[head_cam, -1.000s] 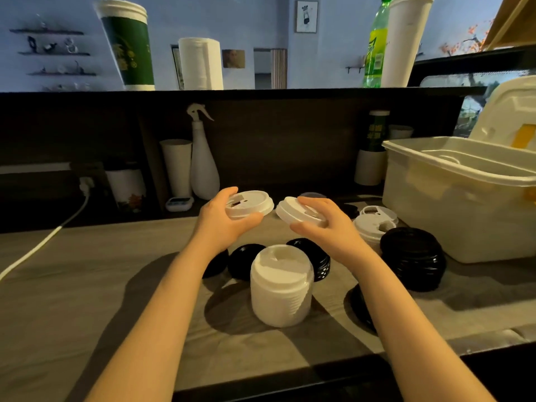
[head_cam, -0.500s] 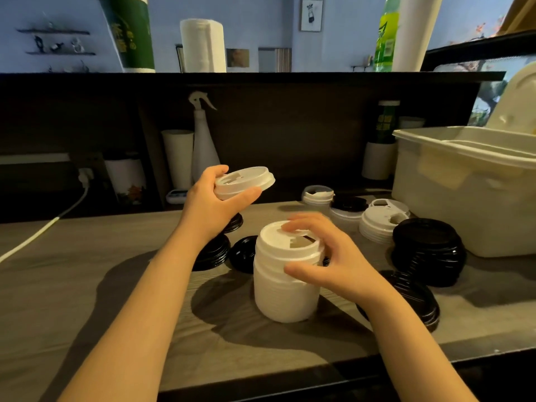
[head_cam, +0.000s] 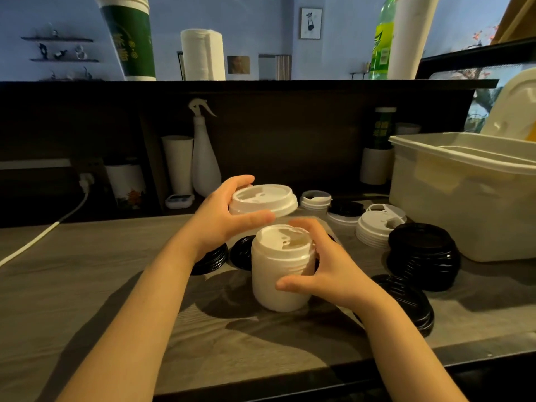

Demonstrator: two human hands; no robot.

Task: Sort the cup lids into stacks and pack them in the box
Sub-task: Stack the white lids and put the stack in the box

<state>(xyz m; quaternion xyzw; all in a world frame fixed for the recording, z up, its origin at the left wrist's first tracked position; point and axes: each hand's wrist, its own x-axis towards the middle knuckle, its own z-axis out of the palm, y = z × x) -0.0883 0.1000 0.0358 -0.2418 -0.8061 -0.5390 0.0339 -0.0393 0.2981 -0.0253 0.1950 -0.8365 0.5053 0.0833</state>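
Observation:
A tall stack of white cup lids (head_cam: 278, 274) stands on the counter in the middle. My right hand (head_cam: 324, 268) wraps around its right side, thumb across the front. My left hand (head_cam: 223, 219) holds a single white lid (head_cam: 264, 200) just above and behind the stack's top. Black lid stacks sit at the right (head_cam: 423, 256), front right (head_cam: 406, 300) and behind my left wrist (head_cam: 211, 258). A short white stack (head_cam: 377, 230) lies near the open white plastic box (head_cam: 464, 198) at the right.
A single black lid (head_cam: 242, 252) lies left of the tall stack. More lids (head_cam: 345, 211) sit at the back. A spray bottle (head_cam: 204, 158), white cups (head_cam: 177, 163) and a white cable (head_cam: 43, 230) stand along the dark back panel. The counter's front edge runs close below my arms.
My right hand set its white lid on the tall stack, then moved down to grip the stack's side. My left hand brought its lid rightward to just above the stack.

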